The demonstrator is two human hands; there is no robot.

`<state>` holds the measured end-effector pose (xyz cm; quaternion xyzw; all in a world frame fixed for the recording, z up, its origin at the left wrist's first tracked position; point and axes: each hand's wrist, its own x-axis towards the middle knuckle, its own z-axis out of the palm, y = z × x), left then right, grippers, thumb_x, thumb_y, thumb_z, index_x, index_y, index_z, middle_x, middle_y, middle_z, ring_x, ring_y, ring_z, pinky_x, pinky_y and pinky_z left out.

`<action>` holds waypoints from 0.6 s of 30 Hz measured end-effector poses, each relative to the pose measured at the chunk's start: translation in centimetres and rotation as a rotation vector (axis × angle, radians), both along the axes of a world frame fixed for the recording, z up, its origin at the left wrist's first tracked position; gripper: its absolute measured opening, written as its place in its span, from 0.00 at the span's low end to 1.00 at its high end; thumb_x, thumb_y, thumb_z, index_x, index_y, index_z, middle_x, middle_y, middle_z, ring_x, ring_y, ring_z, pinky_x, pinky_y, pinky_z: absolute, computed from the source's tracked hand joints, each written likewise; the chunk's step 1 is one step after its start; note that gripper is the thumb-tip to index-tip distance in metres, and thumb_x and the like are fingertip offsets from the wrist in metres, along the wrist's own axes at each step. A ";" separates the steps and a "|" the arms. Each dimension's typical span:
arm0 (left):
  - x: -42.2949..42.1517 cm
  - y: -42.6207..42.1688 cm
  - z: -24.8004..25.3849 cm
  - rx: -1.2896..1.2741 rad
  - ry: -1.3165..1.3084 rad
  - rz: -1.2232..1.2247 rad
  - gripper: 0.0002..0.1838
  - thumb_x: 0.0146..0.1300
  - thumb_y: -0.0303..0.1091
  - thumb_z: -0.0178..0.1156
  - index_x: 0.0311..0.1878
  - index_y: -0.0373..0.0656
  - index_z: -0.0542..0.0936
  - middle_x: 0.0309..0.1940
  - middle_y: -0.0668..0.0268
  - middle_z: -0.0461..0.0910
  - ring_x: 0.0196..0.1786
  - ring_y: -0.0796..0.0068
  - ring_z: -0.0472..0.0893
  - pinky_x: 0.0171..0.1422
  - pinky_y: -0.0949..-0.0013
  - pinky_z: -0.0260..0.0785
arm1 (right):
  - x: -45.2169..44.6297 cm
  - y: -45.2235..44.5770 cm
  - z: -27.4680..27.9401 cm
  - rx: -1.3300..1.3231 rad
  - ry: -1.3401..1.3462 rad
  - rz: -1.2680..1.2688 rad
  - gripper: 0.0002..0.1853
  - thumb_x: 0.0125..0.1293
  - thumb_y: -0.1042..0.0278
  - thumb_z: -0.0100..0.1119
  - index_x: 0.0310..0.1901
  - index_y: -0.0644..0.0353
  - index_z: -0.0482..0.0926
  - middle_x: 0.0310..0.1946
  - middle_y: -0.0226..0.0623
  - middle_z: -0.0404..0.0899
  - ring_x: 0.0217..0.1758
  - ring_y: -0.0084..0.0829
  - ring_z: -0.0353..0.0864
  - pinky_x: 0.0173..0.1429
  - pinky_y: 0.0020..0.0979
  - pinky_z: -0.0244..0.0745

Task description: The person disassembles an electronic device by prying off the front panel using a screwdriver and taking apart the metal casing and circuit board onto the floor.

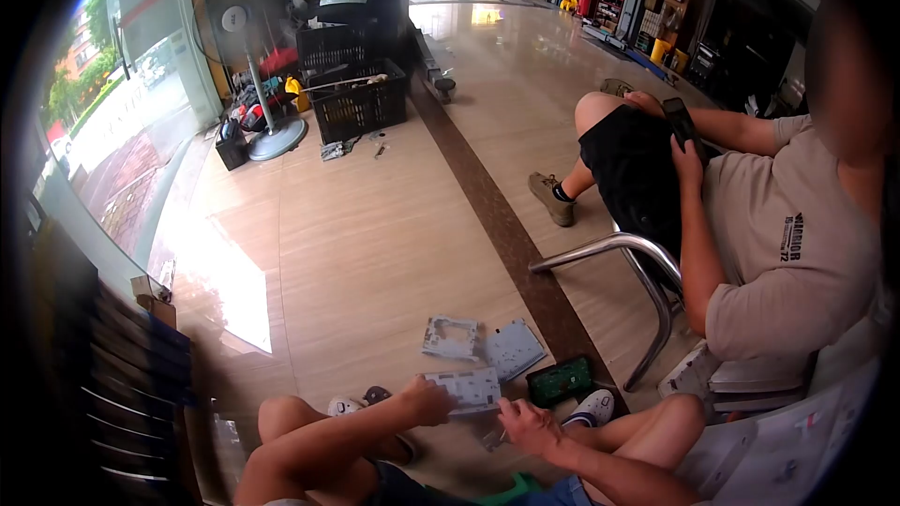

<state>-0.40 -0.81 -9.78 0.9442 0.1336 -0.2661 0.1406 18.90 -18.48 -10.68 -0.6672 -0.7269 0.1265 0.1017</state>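
Bare left forearm (323,445), nearest the lens, leads to the left hand (428,400), its fingers pinching the left end of a light-grey slotted plate (466,388). At that plate's lower right corner, the right hand (531,426) has curled fingers; whether they grip something small, I cannot tell. Beyond the fingers, on the floor (356,272), lie a pale open frame (449,352), a speckled grey panel (516,349) and a dark-edged green circuit board (561,380). The step seems to be working the plate's edge, calling next for a steady left pinch.
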 end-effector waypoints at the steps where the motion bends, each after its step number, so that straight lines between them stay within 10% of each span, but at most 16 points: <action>1: -0.1 0.0 0.1 -0.010 -0.007 0.006 0.18 0.62 0.49 0.63 0.51 0.51 0.83 0.44 0.60 0.86 0.49 0.58 0.86 0.51 0.50 0.74 | -0.1 0.2 0.2 -0.040 -0.021 -0.029 0.16 0.60 0.73 0.61 0.51 0.60 0.78 0.45 0.44 0.80 0.41 0.42 0.84 0.42 0.38 0.83; 18: 0.7 0.2 -1.4 0.059 -0.155 -0.067 0.14 0.64 0.44 0.60 0.46 0.47 0.82 0.39 0.61 0.86 0.42 0.59 0.87 0.45 0.52 0.76 | 0.5 0.5 0.2 0.087 0.040 0.037 0.19 0.64 0.71 0.58 0.57 0.58 0.75 0.40 0.43 0.80 0.35 0.46 0.85 0.38 0.44 0.82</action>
